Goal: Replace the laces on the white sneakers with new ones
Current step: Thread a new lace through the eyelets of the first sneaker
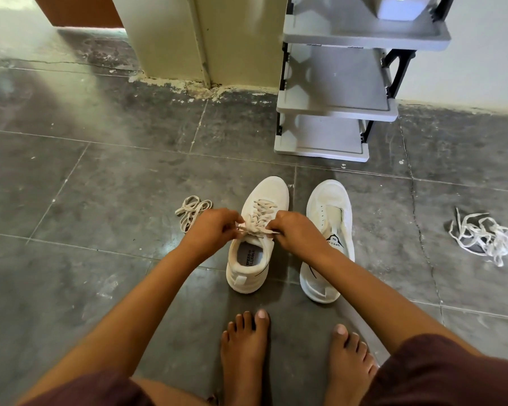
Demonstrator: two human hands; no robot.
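Observation:
Two white sneakers stand side by side on the floor, toes pointing away from me. The left sneaker (272, 191) is threaded with a beige lace (261, 213) across its eyelets. My left hand (214, 225) pinches one end of that lace at the top of the tongue. My right hand (295, 232) pinches the other end. The right sneaker (330, 200) has no lace and its tongue lies open. A coiled beige lace (191, 210) rests on the floor left of the shoes. A tangled heap of white laces (486, 235) lies far to the right.
A grey plastic shoe rack (335, 106) stands behind the sneakers against the wall. A cream pillar (170, 39) rises at the back. My bare feet (247, 347) rest on the dark tiled floor (85, 186) just in front of me.

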